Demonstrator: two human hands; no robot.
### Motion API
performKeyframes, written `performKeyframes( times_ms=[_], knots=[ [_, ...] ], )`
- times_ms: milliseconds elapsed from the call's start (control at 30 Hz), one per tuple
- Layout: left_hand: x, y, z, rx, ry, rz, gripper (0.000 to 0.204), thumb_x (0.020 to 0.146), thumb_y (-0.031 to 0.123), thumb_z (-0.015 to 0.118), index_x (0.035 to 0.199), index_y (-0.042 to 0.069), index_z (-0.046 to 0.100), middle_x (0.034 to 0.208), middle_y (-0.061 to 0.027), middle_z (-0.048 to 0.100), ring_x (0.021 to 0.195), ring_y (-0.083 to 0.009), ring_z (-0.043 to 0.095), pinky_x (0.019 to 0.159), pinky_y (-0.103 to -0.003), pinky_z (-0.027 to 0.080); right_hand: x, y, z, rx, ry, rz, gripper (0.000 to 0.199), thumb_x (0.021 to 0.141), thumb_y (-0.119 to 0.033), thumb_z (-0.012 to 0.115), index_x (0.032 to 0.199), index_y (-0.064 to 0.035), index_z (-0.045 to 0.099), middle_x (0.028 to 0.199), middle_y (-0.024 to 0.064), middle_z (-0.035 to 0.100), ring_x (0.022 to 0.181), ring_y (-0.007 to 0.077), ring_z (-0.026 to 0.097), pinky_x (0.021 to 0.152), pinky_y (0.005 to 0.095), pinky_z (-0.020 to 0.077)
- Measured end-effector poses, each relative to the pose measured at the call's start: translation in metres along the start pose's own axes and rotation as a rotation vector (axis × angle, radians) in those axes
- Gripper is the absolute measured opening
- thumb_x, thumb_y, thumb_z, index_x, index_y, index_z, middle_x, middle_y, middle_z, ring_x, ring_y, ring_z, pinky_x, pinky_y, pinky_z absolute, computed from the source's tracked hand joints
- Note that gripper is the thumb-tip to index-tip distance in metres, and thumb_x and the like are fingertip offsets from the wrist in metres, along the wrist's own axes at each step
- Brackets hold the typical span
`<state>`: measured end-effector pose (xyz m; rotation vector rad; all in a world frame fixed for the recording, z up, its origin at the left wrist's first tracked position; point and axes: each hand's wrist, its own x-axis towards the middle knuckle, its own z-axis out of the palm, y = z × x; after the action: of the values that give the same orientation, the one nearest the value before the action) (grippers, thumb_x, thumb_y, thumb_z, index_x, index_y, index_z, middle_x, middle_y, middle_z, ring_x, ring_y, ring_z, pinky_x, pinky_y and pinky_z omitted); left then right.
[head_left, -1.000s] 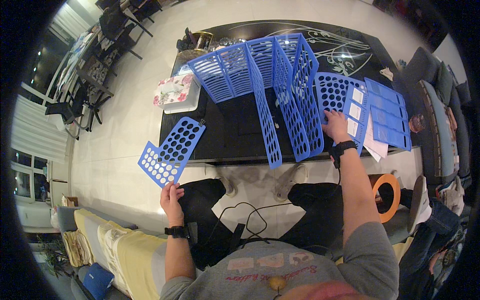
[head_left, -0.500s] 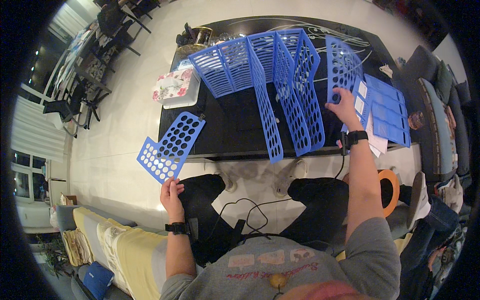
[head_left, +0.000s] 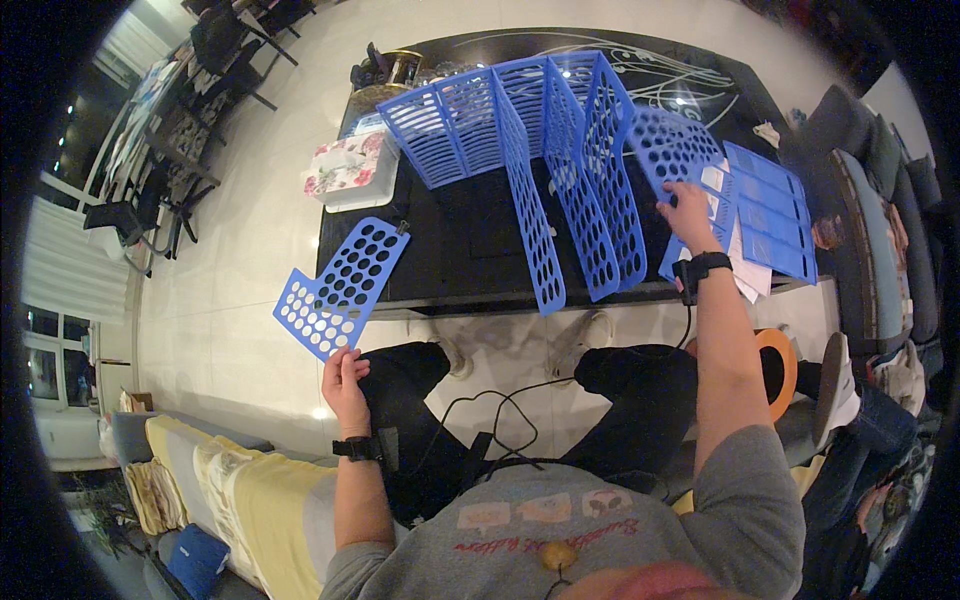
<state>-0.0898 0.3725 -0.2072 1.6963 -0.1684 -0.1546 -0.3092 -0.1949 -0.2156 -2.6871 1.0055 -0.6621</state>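
Observation:
My left hand pinches the lower corner of a blue perforated panel with a stepped edge. That panel slants over the near left edge of the black table. At the right, my right hand grips the near end of another blue perforated panel, tilted low over the table. Between the hands stands a partly assembled blue file rack: a slatted back with several upright perforated dividers. Beside my right wrist lie a flat blue slatted panel and white paper sheets.
A flowered tissue box sits at the table's left edge, near a gold-rimmed container. An orange ring is right of my knee. A black cable crosses my lap. Another person's shoe shows at the right.
The panel in my right hand has swung from nearly upright to a lower slant, its far end now further left and nearer. My left hand and its panel have barely moved.

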Motion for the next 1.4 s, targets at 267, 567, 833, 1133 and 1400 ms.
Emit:
performKeyframes(
  times_ms=[267, 567, 833, 1133, 1400],
  knots=[
    [-0.001, 0.004, 0.004, 0.022, -0.024, 0.023, 0.026, 0.094, 0.018, 0.052, 0.111, -0.001, 0.058, 0.097, -0.0114, 0.064, 0.078, -0.0149, 0.062, 0.069, -0.025, 0.05, -0.066, -0.039, -0.031, 0.499, -0.594, -0.127, 0.084, 0.062, -0.018, 0.075, 0.137, -0.0055, 0.038, 0.136, 0.026, 0.041, 0.126, 0.0338, 0.041, 0.104, 0.0356, 0.0332],
    [-0.001, 0.002, 0.004, -0.013, -0.027, 0.029, 0.023, 0.094, 0.013, 0.051, 0.11, -0.003, 0.057, 0.097, -0.013, 0.064, 0.077, -0.0158, 0.063, 0.069, -0.025, 0.051, -0.097, -0.099, -0.021, 0.5, -0.21, 0.19, 0.034, 0.084, -0.018, 0.056, 0.116, -0.0063, 0.059, 0.088, 0.0228, 0.064, 0.086, 0.0361, 0.063, 0.073, 0.038, 0.049],
    [-0.001, -0.001, 0.001, -0.009, -0.05, 0.069, 0.024, 0.093, 0.014, 0.052, 0.109, -0.003, 0.058, 0.097, -0.0111, 0.064, 0.078, -0.0155, 0.062, 0.071, -0.026, 0.051, -0.074, -0.128, -0.088, 0.621, -0.075, 0.247, 0.026, 0.089, -0.023, 0.049, 0.101, -0.0041, 0.062, 0.071, 0.0102, 0.065, 0.06, 0.02, 0.064, 0.058, 0.0324, 0.0493],
    [0.004, 0.003, 0.01, 0.132, -0.184, 0.091, 0.032, 0.091, 0.019, 0.057, 0.116, 0.0, 0.056, 0.102, -0.009, 0.061, 0.082, -0.0139, 0.059, 0.074, -0.024, 0.048, -0.085, -0.157, -0.117, 0.471, -0.043, 0.25, 0.027, 0.089, -0.026, 0.048, 0.105, -0.0078, 0.061, 0.067, 0.0086, 0.063, 0.057, 0.0196, 0.062, 0.057, 0.0341, 0.0483],
    [-0.016, 0.049, 0.089, 0.094, -0.587, 0.201, 0.076, 0.081, 0.02, 0.07, 0.143, 0.008, 0.027, 0.134, -0.0179, 0.045, 0.111, -0.0234, 0.054, 0.085, -0.034, 0.048, -0.095, -0.137, -0.103, 0.391, -0.053, 0.278, 0.032, 0.091, -0.03, 0.047, 0.114, -0.0124, 0.061, 0.068, 0.0109, 0.063, 0.063, 0.0267, 0.063, 0.06, 0.0374, 0.0485]
  ],
)
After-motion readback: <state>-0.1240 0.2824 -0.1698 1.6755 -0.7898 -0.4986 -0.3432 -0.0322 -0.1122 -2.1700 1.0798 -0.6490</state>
